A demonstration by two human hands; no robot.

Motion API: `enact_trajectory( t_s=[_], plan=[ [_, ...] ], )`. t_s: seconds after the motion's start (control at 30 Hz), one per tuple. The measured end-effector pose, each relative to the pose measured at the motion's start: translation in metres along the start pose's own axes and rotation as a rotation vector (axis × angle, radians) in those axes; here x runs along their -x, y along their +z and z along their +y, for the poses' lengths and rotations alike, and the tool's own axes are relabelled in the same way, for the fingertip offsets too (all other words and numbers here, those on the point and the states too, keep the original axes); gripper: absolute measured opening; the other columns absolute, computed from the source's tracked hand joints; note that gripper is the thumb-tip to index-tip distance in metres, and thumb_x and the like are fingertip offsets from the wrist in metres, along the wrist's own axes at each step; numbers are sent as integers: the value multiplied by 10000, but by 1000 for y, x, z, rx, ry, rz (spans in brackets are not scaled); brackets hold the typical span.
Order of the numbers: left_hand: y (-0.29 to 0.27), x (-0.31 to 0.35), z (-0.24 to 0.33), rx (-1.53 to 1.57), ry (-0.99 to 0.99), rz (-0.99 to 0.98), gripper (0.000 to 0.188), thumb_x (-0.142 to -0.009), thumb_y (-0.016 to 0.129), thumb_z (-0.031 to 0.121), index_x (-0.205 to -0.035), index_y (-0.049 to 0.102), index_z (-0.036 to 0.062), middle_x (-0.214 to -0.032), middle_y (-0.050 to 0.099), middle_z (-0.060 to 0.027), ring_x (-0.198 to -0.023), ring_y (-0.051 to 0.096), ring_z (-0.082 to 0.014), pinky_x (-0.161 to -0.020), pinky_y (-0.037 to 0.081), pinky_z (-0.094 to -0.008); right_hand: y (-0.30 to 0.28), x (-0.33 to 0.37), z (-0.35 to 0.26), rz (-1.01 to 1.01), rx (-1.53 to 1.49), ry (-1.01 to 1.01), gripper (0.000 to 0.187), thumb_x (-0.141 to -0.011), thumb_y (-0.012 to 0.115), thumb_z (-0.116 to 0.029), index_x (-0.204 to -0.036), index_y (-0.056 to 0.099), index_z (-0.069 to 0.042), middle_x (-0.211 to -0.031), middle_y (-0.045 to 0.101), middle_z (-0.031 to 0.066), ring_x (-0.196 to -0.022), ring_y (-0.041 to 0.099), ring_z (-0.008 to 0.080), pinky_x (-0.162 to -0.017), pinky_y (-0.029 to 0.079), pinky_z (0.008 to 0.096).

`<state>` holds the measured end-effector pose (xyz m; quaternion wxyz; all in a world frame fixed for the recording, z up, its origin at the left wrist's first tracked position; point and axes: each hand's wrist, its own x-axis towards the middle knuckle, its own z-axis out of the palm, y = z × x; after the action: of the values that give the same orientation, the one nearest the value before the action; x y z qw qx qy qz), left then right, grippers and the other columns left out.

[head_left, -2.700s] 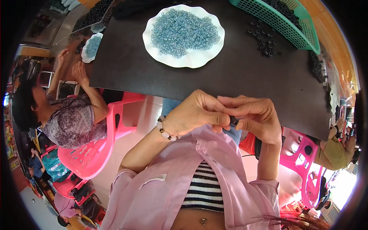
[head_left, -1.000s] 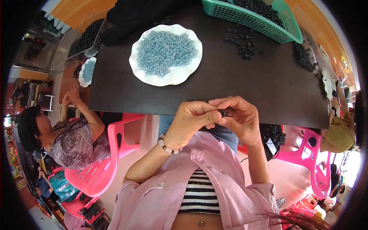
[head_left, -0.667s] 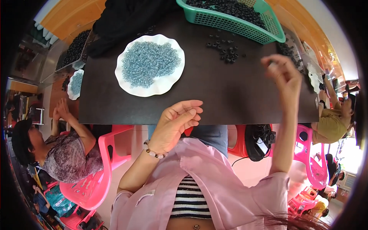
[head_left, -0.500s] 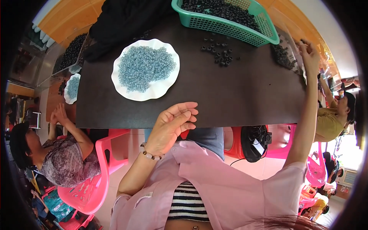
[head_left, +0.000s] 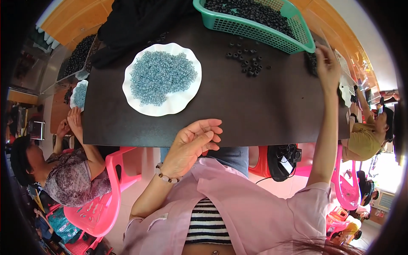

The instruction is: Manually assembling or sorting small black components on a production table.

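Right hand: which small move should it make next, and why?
Perhaps the right hand should move left to the loose black pieces and, if free (blur hides this), pick one: they lie scattered on the dark table near the green basket, and the left hand appears empty.

Head-worn fisheye, facing down, near table [head_left: 263, 106]

Surface [head_left: 272, 114] is dk brown. Floor [head_left: 272, 189] is pale tile. L chair [head_left: 94, 217] is pink plastic w/ cutouts, R chair [head_left: 349, 191] pink too; red seat [head_left: 259, 163] sits btwn, nr surface's edge. Wood panel [head_left: 80, 20] runs along top L, white wall [head_left: 363, 29] top R. Light [head_left: 393, 168] far R is v. bright.
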<state>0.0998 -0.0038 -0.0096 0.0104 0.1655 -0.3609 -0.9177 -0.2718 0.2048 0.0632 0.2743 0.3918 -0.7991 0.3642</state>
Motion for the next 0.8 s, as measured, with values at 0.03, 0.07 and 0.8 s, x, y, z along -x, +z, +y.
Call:
enact_trajectory(
  t_s=[0.03, 0.07, 0.8],
  plan=[
    [0, 2, 0, 1, 4, 10, 289, -934, 529, 88, -1204, 537, -15, -1023, 601, -53, -868, 574, -96, -759, 517, -271, 13, 12, -23, -112, -33, 70, 184, -879, 620, -118, -1043, 665, -46, -859, 674, 44, -742, 582, 88, -695, 460, 223],
    [0, 2, 0, 2, 1, 7, 289, -934, 529, 88, -1204, 537, -15, -1023, 601, -53, -868, 574, -96, -759, 517, -271, 21, 24, -41, -219, -60, 143, 175, -871, 627, -104, -1034, 665, -50, -851, 666, 37, -730, 567, 83, -686, 454, 226],
    [12, 7, -10, -41, 1, 56, 260, -936, 548, 145, -1149, 574, -3, -944, 621, -37, -792, 583, -76, -730, 504, -251, 43, 87, -108, -439, -362, 251, 151, -845, 640, -61, -992, 644, -24, -931, 661, 42, -824, 575, 110, -707, 448, 230]
  ],
)
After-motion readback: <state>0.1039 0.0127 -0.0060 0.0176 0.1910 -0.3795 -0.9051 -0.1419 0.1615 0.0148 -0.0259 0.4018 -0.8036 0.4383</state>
